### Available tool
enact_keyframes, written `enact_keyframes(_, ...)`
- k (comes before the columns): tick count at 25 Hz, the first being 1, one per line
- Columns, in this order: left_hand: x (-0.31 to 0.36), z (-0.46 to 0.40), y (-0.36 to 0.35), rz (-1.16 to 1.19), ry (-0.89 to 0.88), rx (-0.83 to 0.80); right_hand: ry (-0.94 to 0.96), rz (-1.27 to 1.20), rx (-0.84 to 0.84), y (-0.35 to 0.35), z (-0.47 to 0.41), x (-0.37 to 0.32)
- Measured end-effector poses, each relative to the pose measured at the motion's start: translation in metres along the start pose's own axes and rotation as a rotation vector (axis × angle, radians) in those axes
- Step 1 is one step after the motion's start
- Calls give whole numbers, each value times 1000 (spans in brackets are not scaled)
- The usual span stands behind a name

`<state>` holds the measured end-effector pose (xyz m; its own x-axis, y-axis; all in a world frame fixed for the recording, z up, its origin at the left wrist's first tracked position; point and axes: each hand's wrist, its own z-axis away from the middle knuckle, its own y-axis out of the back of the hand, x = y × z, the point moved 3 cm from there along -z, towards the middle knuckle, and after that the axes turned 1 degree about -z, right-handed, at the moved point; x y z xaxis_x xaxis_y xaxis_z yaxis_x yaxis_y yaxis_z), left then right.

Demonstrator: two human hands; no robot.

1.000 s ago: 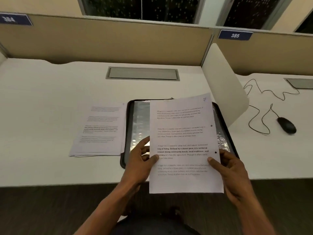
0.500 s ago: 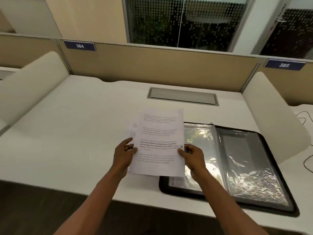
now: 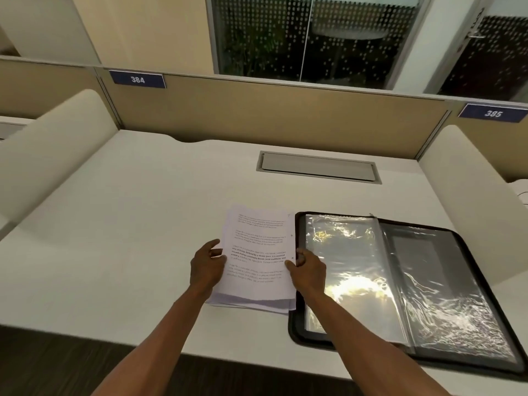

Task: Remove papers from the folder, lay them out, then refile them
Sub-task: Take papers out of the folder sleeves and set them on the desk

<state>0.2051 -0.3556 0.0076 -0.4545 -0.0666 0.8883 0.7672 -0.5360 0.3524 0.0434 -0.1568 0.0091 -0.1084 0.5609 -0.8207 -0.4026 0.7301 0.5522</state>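
Note:
A printed sheet (image 3: 258,252) lies on top of a stack of papers (image 3: 251,302) on the white desk, just left of the folder. The black folder (image 3: 463,281) lies open with shiny clear plastic sleeves (image 3: 343,267) spread across it. My left hand (image 3: 206,265) holds the sheet's left edge. My right hand (image 3: 310,267) pinches its right edge, thumb on top, and reaches partly over the folder's left sleeve. The lower sheets of the stack show only along the bottom.
A grey cable hatch (image 3: 318,167) is set into the desk (image 3: 114,238) behind the papers. Curved cream dividers stand at the left (image 3: 48,150) and right (image 3: 468,195). A tan partition with number plates 384 and 385 closes the back.
Both hands carried the sheet from above the folder leftward and down onto the stack. The view swung left and up, so the folder now sits to the right.

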Motion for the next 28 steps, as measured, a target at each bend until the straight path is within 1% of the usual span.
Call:
enact_keyframes(2,-5,-2,0,-77,-30,13,33,54,-11,-3,2,5)
enact_keyframes(5,-16,-5,1,-251,-109,82,69,147,-17,-5,6,18)
enact_keyframes(7,-24,-4,0,-362,-105,106,100,181,-16,-7,13,22)
enact_keyframes(10,-33,3,-7,-440,-116,92,151,247,-31,-14,25,26)
enact_keyframes(14,-36,12,-20,-439,-122,88,162,360,-19,-24,32,25)
enact_keyframes(20,-35,17,-23,-443,-128,82,126,341,-34,-20,30,24)
enact_keyframes(22,-36,19,-22,-450,-138,83,170,412,-37,-17,33,26)
enact_keyframes(25,-36,18,-22,-437,-135,85,287,628,-54,-20,39,30)
enact_keyframes(28,-33,16,-21,-446,-132,98,278,687,-91,-23,43,31)
